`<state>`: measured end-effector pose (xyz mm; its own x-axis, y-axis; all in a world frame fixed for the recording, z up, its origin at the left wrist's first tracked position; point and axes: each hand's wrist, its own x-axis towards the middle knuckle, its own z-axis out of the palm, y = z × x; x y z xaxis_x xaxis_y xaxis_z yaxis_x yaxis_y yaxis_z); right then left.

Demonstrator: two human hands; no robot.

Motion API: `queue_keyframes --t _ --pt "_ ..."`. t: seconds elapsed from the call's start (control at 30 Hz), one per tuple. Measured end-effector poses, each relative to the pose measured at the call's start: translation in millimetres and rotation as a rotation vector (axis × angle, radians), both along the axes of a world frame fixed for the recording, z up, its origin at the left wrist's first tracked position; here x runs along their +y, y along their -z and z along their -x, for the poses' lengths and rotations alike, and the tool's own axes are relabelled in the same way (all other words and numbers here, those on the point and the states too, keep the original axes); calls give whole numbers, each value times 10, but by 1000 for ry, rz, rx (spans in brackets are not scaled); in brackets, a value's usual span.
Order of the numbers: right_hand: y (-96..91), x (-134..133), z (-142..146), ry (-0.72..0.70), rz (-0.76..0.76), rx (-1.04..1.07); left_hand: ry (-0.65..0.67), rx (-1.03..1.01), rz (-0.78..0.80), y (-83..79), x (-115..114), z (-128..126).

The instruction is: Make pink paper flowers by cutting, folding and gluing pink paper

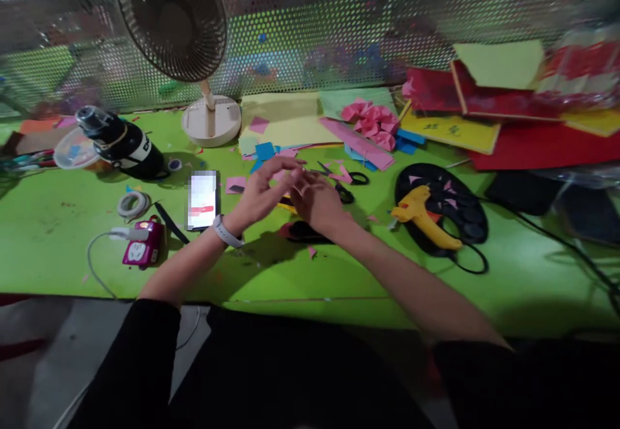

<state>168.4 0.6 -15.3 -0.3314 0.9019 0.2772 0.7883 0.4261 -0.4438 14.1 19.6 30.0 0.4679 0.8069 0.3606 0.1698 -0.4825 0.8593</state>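
My left hand point(264, 190), with a white band at the wrist, is over the middle of the desk with its fingers stretched out. My right hand point(317, 201) meets it at the fingertips, its fingers loosely bent and partly hidden. Nothing shows held in either hand. Just beyond my right hand lie black-handled scissors point(357, 178) among pink paper scraps point(343, 173). Under the hands, a yellow and black object point(287, 203) is partly covered. A dark, red-ended tool point(301, 231) lies beneath my right wrist. Left of my left hand is a lit phone point(202, 199).
A fan point(211, 122) and a dark bottle point(126, 148) stand at the back left. A tape roll point(132, 204) and purple plug adapter point(144, 243) lie left. A yellow glue gun point(429, 219) rests on a black pad point(467, 206). Pink crumpled paper point(371, 122) lies behind.
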Motion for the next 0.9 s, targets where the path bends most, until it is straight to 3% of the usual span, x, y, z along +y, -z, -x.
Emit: queue_keyframes --t 0.07,0.13,0.23,0.33,0.53,0.63,0.77,0.9 --pt "-44 -61 -124 11 29 86 -106 -1 11 -8 -52 172" --pt "-97 -145 -254 -80 92 127 -152 113 63 29 -146 309" --pt "-176 -286 -423 -260 196 29 -109 392 112 121 -331 409" --pt "-216 -412 -505 -322 248 -84 -37 525 239 229 -482 393" --pt "-181 -541 -454 -273 258 -120 160 343 456 515 -525 277" --pt "-167 -563 -456 -268 237 -124 152 318 455 604 -506 269" --pt "-221 -561 -562 -271 207 -122 122 338 422 560 -467 351" --pt "-379 -391 -690 -202 140 -102 37 197 473 449 -351 491"
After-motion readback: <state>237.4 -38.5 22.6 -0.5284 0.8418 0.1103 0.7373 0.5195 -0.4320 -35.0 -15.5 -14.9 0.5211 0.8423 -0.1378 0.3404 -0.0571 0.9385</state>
